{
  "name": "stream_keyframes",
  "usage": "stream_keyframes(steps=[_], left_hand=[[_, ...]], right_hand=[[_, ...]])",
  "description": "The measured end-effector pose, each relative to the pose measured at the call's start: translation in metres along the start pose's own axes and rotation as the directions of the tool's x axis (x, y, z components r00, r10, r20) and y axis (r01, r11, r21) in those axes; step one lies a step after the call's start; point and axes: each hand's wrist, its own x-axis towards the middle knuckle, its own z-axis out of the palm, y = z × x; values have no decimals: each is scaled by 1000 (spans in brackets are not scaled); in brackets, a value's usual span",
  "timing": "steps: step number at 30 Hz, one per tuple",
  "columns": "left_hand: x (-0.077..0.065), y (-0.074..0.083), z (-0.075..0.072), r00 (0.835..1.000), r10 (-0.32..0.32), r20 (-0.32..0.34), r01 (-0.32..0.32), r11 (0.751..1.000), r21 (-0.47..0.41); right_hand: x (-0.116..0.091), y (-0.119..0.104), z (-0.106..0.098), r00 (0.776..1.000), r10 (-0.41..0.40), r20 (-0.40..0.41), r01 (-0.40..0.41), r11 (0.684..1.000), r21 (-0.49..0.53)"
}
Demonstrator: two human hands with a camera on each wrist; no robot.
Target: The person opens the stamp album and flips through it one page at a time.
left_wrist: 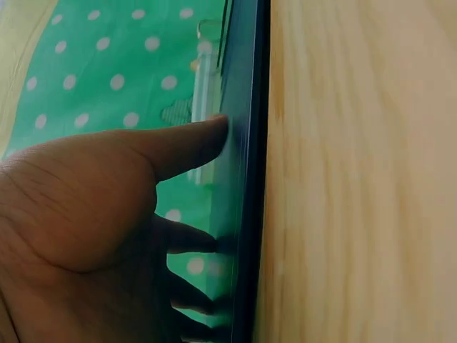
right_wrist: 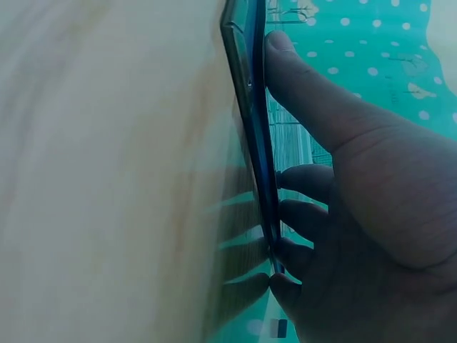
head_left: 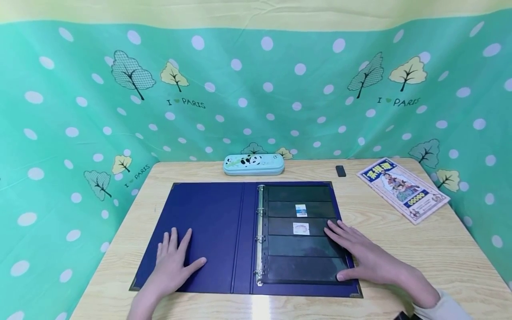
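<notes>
A dark blue ring-bound stamp album lies open on the table. Its right side carries a black page with clear strips, fastened by metal rings. Two small stamps sit in separate strips: a blue-and-white stamp above a pale stamp with a pinkish print. My left hand rests on the inside of the left cover, fingers spread. On the right edge of the page rests my right hand, fingers extended. Both wrist views show the fingertips and thumb touching the album, with nothing gripped.
Behind the album stands a light blue panda pencil case. A small black rectangular object lies to its right. Farther right is a printed booklet or packet. A green dotted curtain hangs around the wooden table.
</notes>
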Motion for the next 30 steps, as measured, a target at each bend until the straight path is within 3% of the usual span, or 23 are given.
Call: stream_keyframes(steps=[7, 13, 16, 21, 24, 30], left_hand=[[20, 38, 16, 990, 125, 62, -124, 992, -19], [37, 55, 40, 975, 200, 94, -207, 976, 67], [41, 61, 50, 964, 251, 93, -260, 961, 100], [46, 68, 62, 931, 356, 77, -364, 914, 178], [46, 70, 65, 926, 366, 94, -377, 902, 211], [47, 73, 63, 926, 362, 107, -376, 906, 192]], right_hand=[[5, -6, -4, 1000, 9, -2, -9, 999, -47], [12, -11, -7, 1000, -26, 2, 26, 989, -144], [15, -13, -10, 999, -19, 27, 23, 986, -167], [23, -14, -20, 999, 28, 44, -21, 989, -148], [29, -9, -24, 998, 57, 1, -57, 990, -125], [48, 8, -29, 990, 81, -114, -88, 994, -60]])
